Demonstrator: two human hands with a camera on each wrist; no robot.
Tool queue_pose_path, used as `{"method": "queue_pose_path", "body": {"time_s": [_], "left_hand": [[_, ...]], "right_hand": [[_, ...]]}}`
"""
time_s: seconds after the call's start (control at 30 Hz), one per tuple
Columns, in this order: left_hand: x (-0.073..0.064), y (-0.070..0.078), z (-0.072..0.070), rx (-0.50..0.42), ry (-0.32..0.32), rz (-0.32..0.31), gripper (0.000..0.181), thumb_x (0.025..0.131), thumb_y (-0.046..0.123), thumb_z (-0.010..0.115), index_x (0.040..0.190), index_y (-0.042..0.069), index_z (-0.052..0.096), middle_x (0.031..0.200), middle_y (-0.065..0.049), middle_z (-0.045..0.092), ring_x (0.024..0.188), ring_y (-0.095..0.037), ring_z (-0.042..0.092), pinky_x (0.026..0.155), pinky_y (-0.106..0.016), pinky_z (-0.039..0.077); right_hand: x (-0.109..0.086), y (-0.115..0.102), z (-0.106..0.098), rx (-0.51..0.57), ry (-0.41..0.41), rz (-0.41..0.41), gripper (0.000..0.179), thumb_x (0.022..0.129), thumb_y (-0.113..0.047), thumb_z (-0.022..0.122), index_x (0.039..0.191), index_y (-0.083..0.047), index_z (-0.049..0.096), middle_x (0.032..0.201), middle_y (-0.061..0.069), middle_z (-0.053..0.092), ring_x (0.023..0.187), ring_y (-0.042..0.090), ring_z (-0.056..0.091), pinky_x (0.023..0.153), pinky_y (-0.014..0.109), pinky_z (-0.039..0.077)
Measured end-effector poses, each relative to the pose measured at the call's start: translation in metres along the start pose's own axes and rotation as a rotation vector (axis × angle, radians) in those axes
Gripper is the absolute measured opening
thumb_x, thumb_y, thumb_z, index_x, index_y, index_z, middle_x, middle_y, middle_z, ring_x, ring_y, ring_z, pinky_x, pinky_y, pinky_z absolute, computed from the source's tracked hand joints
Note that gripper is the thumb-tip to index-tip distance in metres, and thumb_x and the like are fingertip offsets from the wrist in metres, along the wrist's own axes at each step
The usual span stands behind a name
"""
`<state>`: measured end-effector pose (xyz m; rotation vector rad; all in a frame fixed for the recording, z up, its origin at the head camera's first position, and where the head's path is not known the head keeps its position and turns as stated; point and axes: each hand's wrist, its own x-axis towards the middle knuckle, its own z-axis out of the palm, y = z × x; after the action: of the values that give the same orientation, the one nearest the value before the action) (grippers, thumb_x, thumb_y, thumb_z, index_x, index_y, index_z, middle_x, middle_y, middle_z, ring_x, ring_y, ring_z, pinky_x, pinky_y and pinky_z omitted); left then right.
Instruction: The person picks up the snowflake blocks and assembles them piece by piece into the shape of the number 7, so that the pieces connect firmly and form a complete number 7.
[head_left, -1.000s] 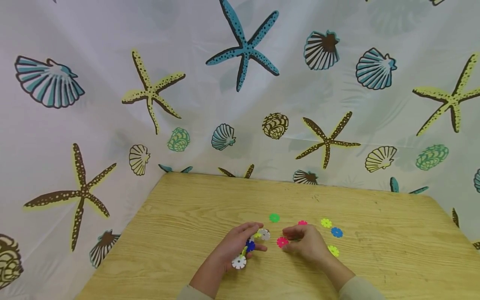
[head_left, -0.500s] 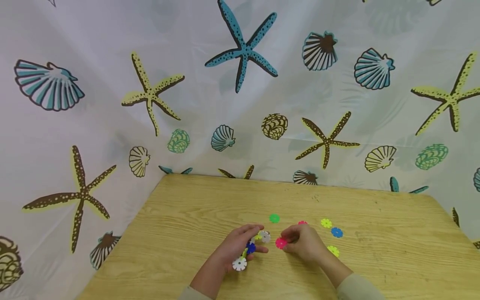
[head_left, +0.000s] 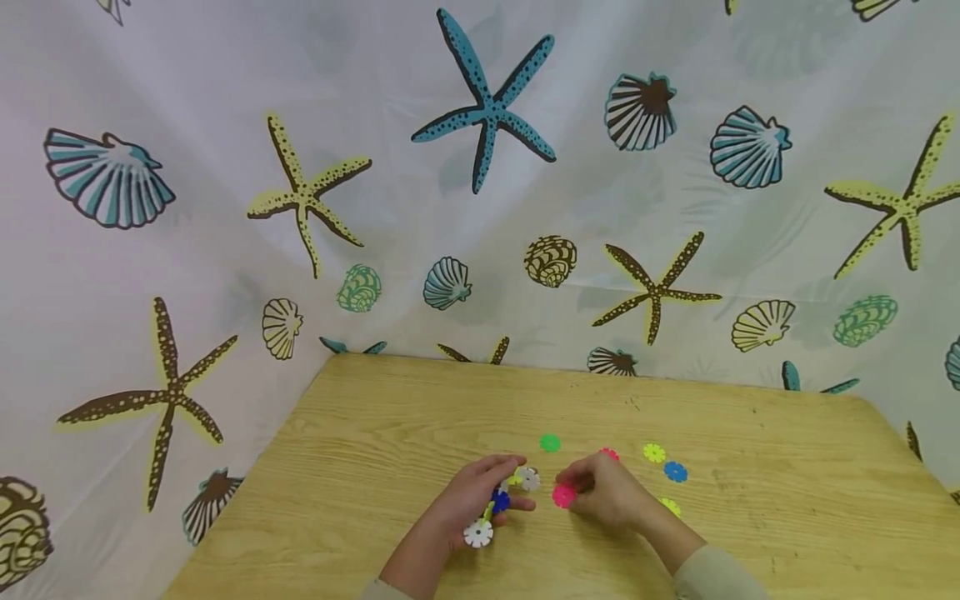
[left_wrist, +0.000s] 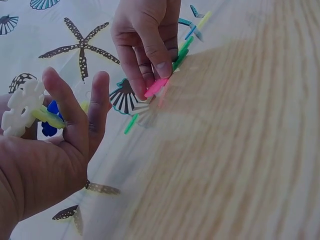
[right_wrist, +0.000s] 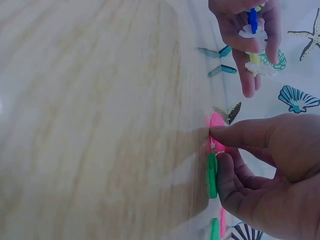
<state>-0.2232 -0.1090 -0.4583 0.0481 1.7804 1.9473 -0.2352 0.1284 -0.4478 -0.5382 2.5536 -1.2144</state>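
Note:
My left hand (head_left: pixel 468 500) holds a chain of linked notched plastic discs. In it are a white disc (head_left: pixel 478 533) at the near end, a dark blue disc (head_left: pixel 500 501), yellow pieces between, and another white disc (head_left: pixel 528 478) at the far end. To its right, my right hand (head_left: pixel 611 492) pinches a pink notched disc (head_left: pixel 564 496) between thumb and fingers, low over the wooden table (head_left: pixel 390 408). The right wrist view has a green disc (right_wrist: pixel 212 175) lying close beside those fingertips. A gap separates the pink disc from the chain.
Loose discs lie flat on the table: a green disc (head_left: pixel 550 443) beyond the hands, and a yellow disc (head_left: pixel 654 452) and a blue disc (head_left: pixel 676 472) to the right. Another pink disc (head_left: pixel 609 454) is partly hidden behind the right hand. A patterned curtain (head_left: pixel 360 208) borders the table.
My right hand has shifted slightly left, its fingers now closer round the pink disc. The left hand and its chain stay nearly still. The head view has tilted up slightly.

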Motion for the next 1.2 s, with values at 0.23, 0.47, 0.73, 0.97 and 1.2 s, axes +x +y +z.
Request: {"method": "queue_pose_path", "body": {"time_s": [0.23, 0.47, 0.73, 0.97, 1.2], "left_hand": [[-0.003, 0.001, 0.002, -0.006, 0.002, 0.014, 0.055, 0.105, 0.044, 0.048, 0.147, 0.009, 0.048, 0.151, -0.019, 0.045, 0.095, -0.015, 0.074, 0.050, -0.011, 0.048], [-0.004, 0.002, 0.004, -0.013, -0.006, 0.021, 0.052, 0.106, 0.044, 0.046, 0.148, 0.013, 0.049, 0.156, -0.017, 0.040, 0.096, -0.015, 0.074, 0.048, -0.011, 0.046], [-0.004, 0.003, 0.005, -0.002, 0.001, 0.008, 0.052, 0.105, 0.045, 0.047, 0.144, 0.012, 0.054, 0.147, -0.016, 0.051, 0.093, -0.013, 0.074, 0.048, -0.010, 0.046], [-0.006, 0.002, 0.003, 0.009, -0.009, 0.014, 0.050, 0.106, 0.042, 0.045, 0.144, 0.010, 0.054, 0.150, -0.016, 0.047, 0.094, -0.012, 0.073, 0.048, -0.010, 0.045], [-0.009, 0.001, 0.000, 0.005, -0.016, 0.013, 0.052, 0.106, 0.044, 0.046, 0.145, 0.009, 0.053, 0.153, -0.017, 0.045, 0.093, -0.010, 0.073, 0.047, -0.010, 0.044]], "right_hand": [[-0.002, 0.004, 0.000, 0.008, 0.078, 0.056, 0.027, 0.080, -0.001, 0.080, 0.106, -0.003, 0.073, 0.101, 0.006, 0.074, 0.091, 0.019, 0.068, 0.081, 0.037, 0.059], [-0.006, 0.014, 0.002, 0.076, 0.194, 0.062, 0.021, 0.084, -0.014, 0.081, 0.104, -0.006, 0.077, 0.097, 0.005, 0.075, 0.085, 0.012, 0.067, 0.072, 0.024, 0.057], [-0.009, 0.016, 0.000, 0.324, 0.146, 0.103, 0.027, 0.090, -0.011, 0.075, 0.110, 0.006, 0.073, 0.106, 0.015, 0.075, 0.089, 0.015, 0.073, 0.076, 0.028, 0.062], [-0.013, 0.011, 0.004, 0.411, 0.128, 0.107, 0.032, 0.090, -0.012, 0.074, 0.114, 0.010, 0.070, 0.107, 0.017, 0.074, 0.088, 0.016, 0.074, 0.077, 0.032, 0.063], [-0.018, 0.001, 0.010, 0.468, 0.158, 0.146, 0.033, 0.090, -0.011, 0.075, 0.115, 0.010, 0.069, 0.110, 0.019, 0.074, 0.092, 0.019, 0.075, 0.080, 0.034, 0.063]]}}
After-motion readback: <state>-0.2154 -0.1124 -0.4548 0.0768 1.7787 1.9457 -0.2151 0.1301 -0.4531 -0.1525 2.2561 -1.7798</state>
